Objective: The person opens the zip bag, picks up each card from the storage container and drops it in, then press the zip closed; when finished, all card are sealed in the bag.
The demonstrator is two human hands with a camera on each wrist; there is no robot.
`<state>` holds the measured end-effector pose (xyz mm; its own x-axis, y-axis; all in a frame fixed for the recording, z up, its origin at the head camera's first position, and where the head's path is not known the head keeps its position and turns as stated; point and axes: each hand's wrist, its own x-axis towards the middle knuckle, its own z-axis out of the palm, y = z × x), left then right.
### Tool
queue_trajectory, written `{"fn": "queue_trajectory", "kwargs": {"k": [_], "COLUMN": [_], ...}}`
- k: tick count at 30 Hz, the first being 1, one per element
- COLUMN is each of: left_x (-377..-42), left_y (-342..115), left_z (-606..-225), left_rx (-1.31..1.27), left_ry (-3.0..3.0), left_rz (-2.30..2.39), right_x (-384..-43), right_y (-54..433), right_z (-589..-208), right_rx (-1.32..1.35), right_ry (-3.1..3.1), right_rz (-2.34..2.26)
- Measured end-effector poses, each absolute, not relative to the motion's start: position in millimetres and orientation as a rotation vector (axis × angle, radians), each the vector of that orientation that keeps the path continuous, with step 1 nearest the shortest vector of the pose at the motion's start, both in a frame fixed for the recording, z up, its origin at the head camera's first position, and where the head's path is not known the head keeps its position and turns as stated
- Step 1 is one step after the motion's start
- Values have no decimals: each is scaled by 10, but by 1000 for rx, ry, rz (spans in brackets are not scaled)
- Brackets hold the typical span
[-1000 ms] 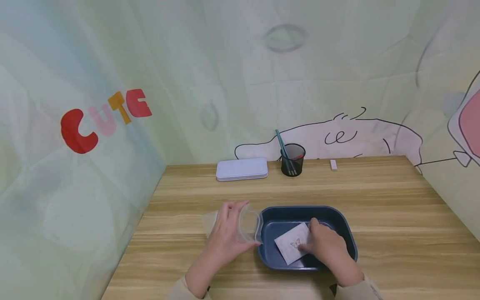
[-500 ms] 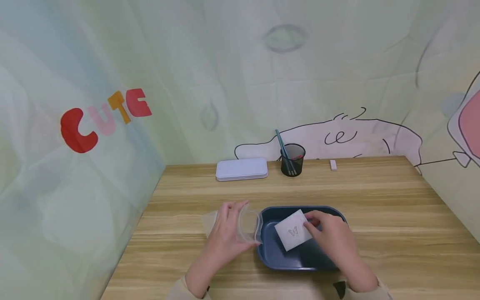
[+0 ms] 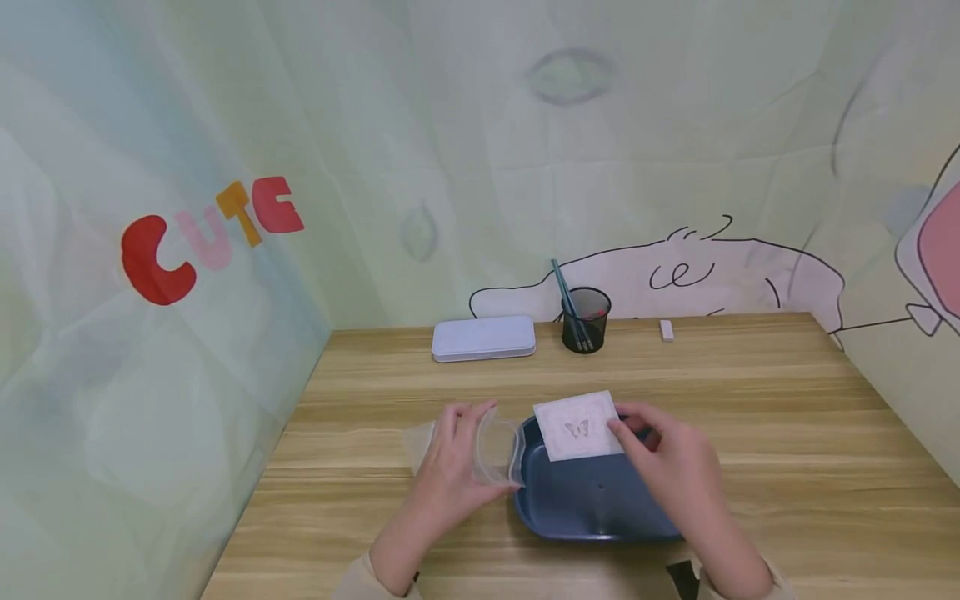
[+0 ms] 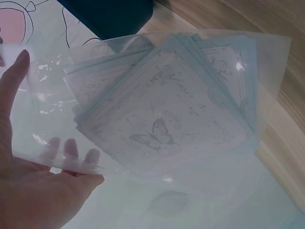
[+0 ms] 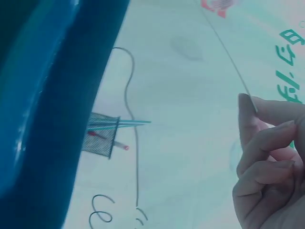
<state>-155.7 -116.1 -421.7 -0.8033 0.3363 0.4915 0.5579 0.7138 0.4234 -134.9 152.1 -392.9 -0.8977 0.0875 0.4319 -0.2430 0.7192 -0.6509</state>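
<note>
My left hand (image 3: 450,462) grips a clear plastic bag (image 3: 498,454) at its mouth, thumb and fingers spread so that the mouth gapes toward the tray. Several square cards (image 4: 157,119) with a grey butterfly print lie fanned inside the bag (image 4: 274,62) in the left wrist view. Between thumb and forefinger, my right hand (image 3: 678,458) pinches a white card (image 3: 558,421) with the same butterfly at its right edge. This card overlaps the back of a dark blue tray (image 3: 600,521) and appears edge-on as a thin line in the right wrist view.
Along the table's back edge stand a white flat case (image 3: 483,337) and a black mesh pen cup (image 3: 585,329) holding pencils. To their right lies a small white eraser (image 3: 667,331). A printed cloth (image 3: 420,150) hangs behind the wooden table (image 3: 772,433).
The right hand has lifted the card from the tray floor and moved it up and back, turning it straighter. The left hand and bag have stayed in place.
</note>
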Motion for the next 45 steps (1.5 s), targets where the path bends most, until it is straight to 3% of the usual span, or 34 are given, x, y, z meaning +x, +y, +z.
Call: {"fn": "queue_trajectory", "kwargs": {"k": [15, 45], "left_x": [-1554, -1540], "left_y": [-1148, -1127], "left_z": [-4205, -4196], "left_rx": [-679, -718], "left_ry": [-2544, -2535], "left_rz": [-807, -825], "right_x": [-1229, -1447], "right_y": [1266, 823], "right_z": [-3853, -4168], "right_rx": [184, 279], "right_ry": [-2435, -2429], "right_rz": [1250, 1645]}}
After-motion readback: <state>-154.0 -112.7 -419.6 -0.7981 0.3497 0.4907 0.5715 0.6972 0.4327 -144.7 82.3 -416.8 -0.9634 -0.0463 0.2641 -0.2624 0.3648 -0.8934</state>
